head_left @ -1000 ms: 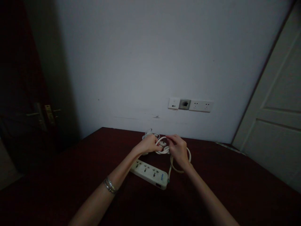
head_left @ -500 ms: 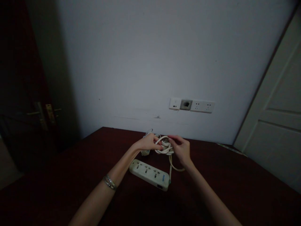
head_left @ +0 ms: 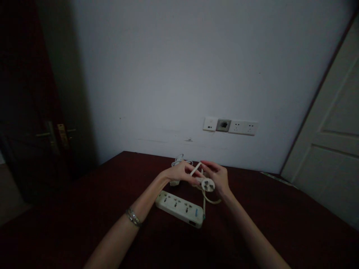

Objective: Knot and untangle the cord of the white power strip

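My left hand is closed on the white power cord near its plug. The round white plug faces me, its prongs showing, just right of my left fingertips. Across from it, my right hand pinches the same cord with thumb and forefinger. A loop of the cord hangs below my hands and runs down to the right end of the white power strip. That strip lies on the dark red table, sockets up, in front of my left wrist.
Behind my left hand lies a second white cable with a pale block. Wall sockets sit above the back edge of the table. A dark door stands at left, a white door at right.
The plug has come out of the coiled cord and turned toward me, lower and to the right. The bundle between my hands looks looser. The power strip stays where it was.
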Tool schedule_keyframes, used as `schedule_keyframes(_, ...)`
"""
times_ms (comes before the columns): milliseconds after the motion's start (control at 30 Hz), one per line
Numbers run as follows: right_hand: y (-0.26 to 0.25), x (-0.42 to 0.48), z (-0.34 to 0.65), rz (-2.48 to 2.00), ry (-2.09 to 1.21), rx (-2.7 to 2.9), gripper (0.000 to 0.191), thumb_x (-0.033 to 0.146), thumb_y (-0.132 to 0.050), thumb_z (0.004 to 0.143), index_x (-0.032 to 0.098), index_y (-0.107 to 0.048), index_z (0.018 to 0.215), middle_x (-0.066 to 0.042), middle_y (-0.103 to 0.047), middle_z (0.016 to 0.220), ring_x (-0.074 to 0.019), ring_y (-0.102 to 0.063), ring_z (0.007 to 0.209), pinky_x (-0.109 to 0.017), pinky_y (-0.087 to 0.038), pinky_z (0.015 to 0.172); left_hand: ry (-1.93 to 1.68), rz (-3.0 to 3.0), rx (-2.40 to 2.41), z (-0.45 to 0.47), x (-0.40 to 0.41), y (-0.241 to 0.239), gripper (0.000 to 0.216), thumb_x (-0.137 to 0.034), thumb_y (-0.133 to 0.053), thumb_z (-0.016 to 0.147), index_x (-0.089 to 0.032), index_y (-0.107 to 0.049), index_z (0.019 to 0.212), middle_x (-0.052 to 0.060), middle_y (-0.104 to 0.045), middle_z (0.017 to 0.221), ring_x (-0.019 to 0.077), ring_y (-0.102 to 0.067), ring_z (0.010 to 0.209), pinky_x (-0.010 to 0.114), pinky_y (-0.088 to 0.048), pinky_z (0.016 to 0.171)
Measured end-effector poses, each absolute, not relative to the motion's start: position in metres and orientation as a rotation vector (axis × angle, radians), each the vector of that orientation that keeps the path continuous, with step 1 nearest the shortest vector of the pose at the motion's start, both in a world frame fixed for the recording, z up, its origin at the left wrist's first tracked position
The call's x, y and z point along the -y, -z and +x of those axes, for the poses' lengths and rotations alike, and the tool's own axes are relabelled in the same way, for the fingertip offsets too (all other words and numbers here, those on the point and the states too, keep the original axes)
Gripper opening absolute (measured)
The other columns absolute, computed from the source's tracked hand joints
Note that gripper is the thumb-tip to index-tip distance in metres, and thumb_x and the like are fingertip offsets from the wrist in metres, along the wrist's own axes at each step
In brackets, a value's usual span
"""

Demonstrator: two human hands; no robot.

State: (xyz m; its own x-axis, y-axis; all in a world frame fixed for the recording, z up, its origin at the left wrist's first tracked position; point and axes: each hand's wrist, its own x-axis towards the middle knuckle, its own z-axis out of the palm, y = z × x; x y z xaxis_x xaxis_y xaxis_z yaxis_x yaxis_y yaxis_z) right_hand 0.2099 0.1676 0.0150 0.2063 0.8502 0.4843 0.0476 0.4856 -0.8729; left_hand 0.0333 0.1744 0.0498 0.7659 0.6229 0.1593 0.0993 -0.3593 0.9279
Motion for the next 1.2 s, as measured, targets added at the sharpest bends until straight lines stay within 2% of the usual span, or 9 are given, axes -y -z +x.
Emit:
schedule_keyframes(200,-0.011,-0.176,0.224,-0.858,-0.818,1.21,0.034,0.039,-0.076,0.056,0.016,-0.072,0.081,-0.008,-0.071,0.077,-0.0197,-0.065,0.065,-0.032,-0.051,0.063,-0.804,1.729,-0.518,0.048,-0.165,-0.048,0.032,-0.028,-0.077,0.06,-0.014,-0.072,0.089,0.003,-0.064,0.074,0.01,-0.057,0.065,0.026,-0.045,0.068)
schedule_keyframes(400,-0.012,-0.179,0.235,-0.919,-0.689,1.296,0.032,0.037,-0.072,0.061,0.016,-0.071,0.085,-0.008,-0.071,0.085,-0.0212,-0.065,0.075,-0.033,-0.051,0.071,-0.957,1.415,-0.499,0.052,-0.174,-0.04,0.034,-0.023,-0.078,0.057,-0.012,-0.069,0.088,0.006,-0.065,0.079,0.0114,-0.059,0.069,0.027,-0.044,0.071)
schedule_keyframes(500,-0.014,-0.179,0.237,-0.957,-0.67,1.396,0.034,0.035,-0.067,0.066,0.015,-0.069,0.093,-0.008,-0.071,0.088,-0.0209,-0.065,0.076,-0.035,-0.051,0.072,-1.021,1.283,-0.503,0.05,-0.181,-0.037,0.032,-0.023,-0.076,0.06,-0.01,-0.068,0.089,0.006,-0.064,0.077,0.0116,-0.059,0.067,0.029,-0.044,0.071)
schedule_keyframes(600,-0.016,-0.174,0.234,-0.984,-0.489,1.506,0.031,0.03,-0.061,0.071,0.015,-0.067,0.097,-0.009,-0.069,0.093,-0.0212,-0.064,0.082,-0.038,-0.05,0.077,-1.039,1.245,-0.531,0.048,-0.186,-0.035,0.028,-0.022,-0.074,0.061,-0.01,-0.067,0.086,0.005,-0.063,0.074,0.011,-0.058,0.065,0.029,-0.044,0.069)
schedule_keyframes(733,-0.024,-0.16,0.222,-0.932,-0.114,1.605,0.018,0.027,-0.056,0.075,0.018,-0.069,0.084,-0.01,-0.065,0.095,-0.0216,-0.059,0.091,-0.039,-0.046,0.084,-1.048,1.242,-0.553,0.047,-0.183,-0.036,0.026,-0.023,-0.074,0.062,-0.01,-0.067,0.084,0.005,-0.063,0.072,0.0113,-0.057,0.066,0.028,-0.043,0.068)
schedule_keyframes(900,-0.028,-0.15,0.21,-0.921,-0.295,1.817,0.023,0.036,-0.059,0.078,0.018,-0.066,0.09,-0.008,-0.067,0.091,-0.0198,-0.063,0.083,-0.034,-0.049,0.078,-1.062,1.217,-0.556,0.048,-0.176,-0.041,0.023,-0.021,-0.071,0.064,-0.009,-0.068,0.083,0.007,-0.064,0.08,0.0114,-0.058,0.071,0.025,-0.044,0.069)
schedule_keyframes(1000,-0.023,-0.154,0.211,-0.921,-0.22,1.849,0.028,0.038,-0.064,0.074,0.017,-0.064,0.094,-0.009,-0.067,0.093,-0.0212,-0.063,0.084,-0.035,-0.05,0.078,-1.07,1.177,-0.539,0.049,-0.175,-0.042,0.021,-0.018,-0.069,0.064,-0.009,-0.068,0.083,0.008,-0.065,0.083,0.0129,-0.059,0.075,0.026,-0.045,0.071)
schedule_keyframes(1200,-0.027,-0.152,0.214,-0.911,-0.125,1.843,0.021,0.031,-0.056,0.081,0.018,-0.066,0.093,-0.009,-0.068,0.091,-0.02,-0.063,0.081,-0.034,-0.049,0.076,-1.037,1.186,-0.487,0.049,-0.179,-0.041,0.02,-0.021,-0.065,0.067,-0.007,-0.067,0.082,0.011,-0.066,0.083,0.0161,-0.062,0.072,0.032,-0.048,0.074)
